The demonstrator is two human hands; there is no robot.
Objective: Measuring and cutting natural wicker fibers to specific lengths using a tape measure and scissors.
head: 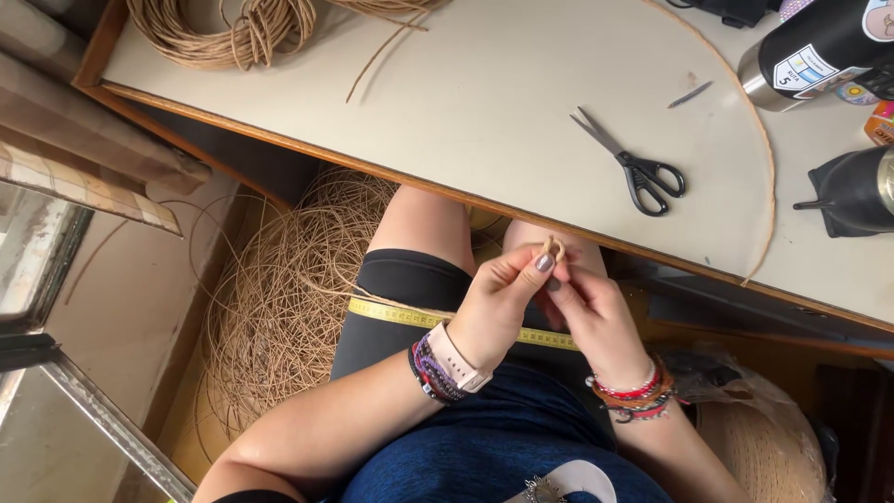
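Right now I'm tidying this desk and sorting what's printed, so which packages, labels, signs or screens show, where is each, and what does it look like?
Dark bottle: lying at the table's far right corner, black body, silver base.
Label on that bottle: white patch with light blue stripes, angled.
Sticker near the bottle's top edge: pale, partly cut off.
Orange package: right edge, mostly out of view.
Tape measure: yellow printed strip across the lap.
No screens or signs.

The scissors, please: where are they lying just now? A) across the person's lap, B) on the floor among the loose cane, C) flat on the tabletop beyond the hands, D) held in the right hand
C: the black-handled scissors lie shut on the pale tabletop, untouched by either hand.
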